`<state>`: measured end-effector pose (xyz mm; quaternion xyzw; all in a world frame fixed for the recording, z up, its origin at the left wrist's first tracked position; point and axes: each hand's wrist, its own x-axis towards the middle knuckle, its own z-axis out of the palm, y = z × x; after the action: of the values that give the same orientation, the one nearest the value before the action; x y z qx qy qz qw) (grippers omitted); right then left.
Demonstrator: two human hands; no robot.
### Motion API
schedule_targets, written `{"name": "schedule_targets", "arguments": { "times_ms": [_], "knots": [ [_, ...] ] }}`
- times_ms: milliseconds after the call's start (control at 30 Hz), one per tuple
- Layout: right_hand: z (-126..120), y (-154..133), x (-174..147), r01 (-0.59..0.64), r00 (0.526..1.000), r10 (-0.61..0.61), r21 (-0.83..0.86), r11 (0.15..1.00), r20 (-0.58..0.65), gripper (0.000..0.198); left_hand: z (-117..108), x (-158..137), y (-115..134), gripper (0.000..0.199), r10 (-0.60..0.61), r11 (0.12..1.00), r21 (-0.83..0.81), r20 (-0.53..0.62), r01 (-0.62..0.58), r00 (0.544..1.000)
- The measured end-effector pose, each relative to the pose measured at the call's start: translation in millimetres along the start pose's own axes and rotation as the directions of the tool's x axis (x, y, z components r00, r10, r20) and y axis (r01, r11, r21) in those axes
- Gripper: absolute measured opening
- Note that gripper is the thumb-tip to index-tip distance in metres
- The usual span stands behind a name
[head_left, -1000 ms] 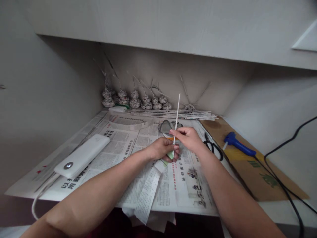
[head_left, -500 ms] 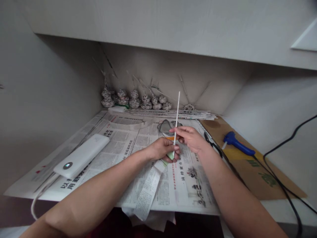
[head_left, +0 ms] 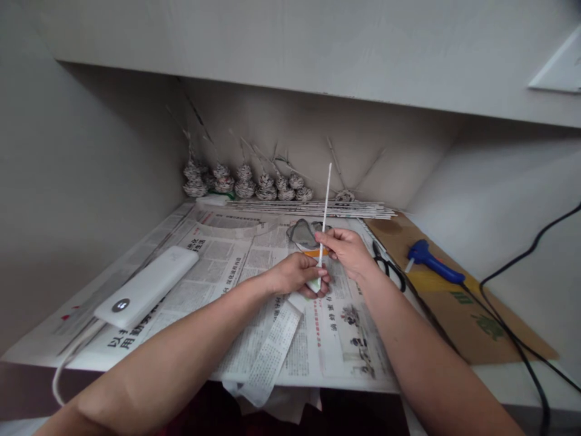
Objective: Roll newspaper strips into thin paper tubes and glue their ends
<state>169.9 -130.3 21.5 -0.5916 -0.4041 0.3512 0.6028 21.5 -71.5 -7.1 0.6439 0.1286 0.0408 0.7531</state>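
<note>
A thin white rolled paper stick stands nearly upright between my hands. Its lower end runs into a newspaper strip, which trails down toward the table's front edge. My left hand is closed on the strip where it meets the stick. Higher up, my right hand pinches the stick between thumb and fingers. Behind the hands lies a grey outlined shape with an orange band, partly covered. Black-handled scissors rest just right of my right hand.
Newspaper sheets cover the table. A white power bank with a cable lies left. Several woven paper gourds and a bundle of paper sticks line the back. A blue glue gun sits on cardboard at right, its black cord trailing.
The strip has wound further: green printing near my left hand shows less, and the strip's hanging part has shifted slightly. My right fingers have moved a little on the stick.
</note>
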Motion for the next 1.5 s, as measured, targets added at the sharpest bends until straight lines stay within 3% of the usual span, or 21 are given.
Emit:
{"name": "schedule_targets", "arguments": {
  "times_ms": [200, 333, 500, 633, 800, 933, 1100, 1233, 1400, 1500],
  "knots": [
    [-6, 1, 3, -0.098, 0.97, 0.089, 0.031, 0.995, 0.225, 0.031, 0, 0, 2, 0.038, 0.003, 1.0, -0.004, 0.004, -0.003, 1.0],
    [-8, 4, 5, -0.071, 0.993, 0.059, 0.116, 0.991, 0.106, 0.026, 1, 1, 0, 0.04, -0.021, 1.0, -0.003, 0.014, 0.021, 1.0],
    [-6, 3, 3, -0.084, 0.981, 0.082, 0.006, 0.996, 0.174, 0.03, 0, 1, 0, 0.039, -0.001, 1.0, 0.013, -0.005, 0.002, 1.0],
    [-4, 1, 2, -0.019, 0.999, 0.018, 0.033, 0.999, 0.039, 0.028, -1, 1, -1, 0.041, 0.001, 1.0, 0.015, 0.018, -0.002, 1.0],
    [-7, 2, 3, -0.07, 0.981, 0.059, 0.049, 0.996, 0.186, 0.027, -1, 1, -1, 0.04, 0.01, 1.0, 0.007, 0.004, -0.01, 1.0],
    [-9, 4, 4, -0.051, 0.995, 0.045, 0.074, 0.996, 0.084, 0.027, -1, 1, -1, 0.038, 0.012, 1.0, -0.005, 0.019, -0.012, 1.0],
    [-11, 5, 4, -0.103, 0.967, 0.083, 0.07, 0.992, 0.24, 0.028, -2, 1, -1, 0.037, 0.019, 1.0, -0.013, -0.006, -0.019, 1.0],
    [-10, 5, 4, -0.073, 0.992, 0.06, 0.12, 0.99, 0.115, 0.027, -1, 1, -1, 0.038, 0.003, 1.0, -0.014, 0.027, -0.003, 1.0],
    [-11, 3, 3, -0.13, 0.962, 0.103, 0.091, 0.987, 0.253, 0.031, -1, 1, 0, 0.038, 0.006, 1.0, -0.02, -0.019, -0.007, 1.0],
    [-11, 3, 4, -0.093, 0.987, 0.077, 0.117, 0.989, 0.14, 0.026, 0, 1, 0, 0.039, 0.01, 1.0, -0.009, 0.002, -0.01, 1.0]
  ]
}}
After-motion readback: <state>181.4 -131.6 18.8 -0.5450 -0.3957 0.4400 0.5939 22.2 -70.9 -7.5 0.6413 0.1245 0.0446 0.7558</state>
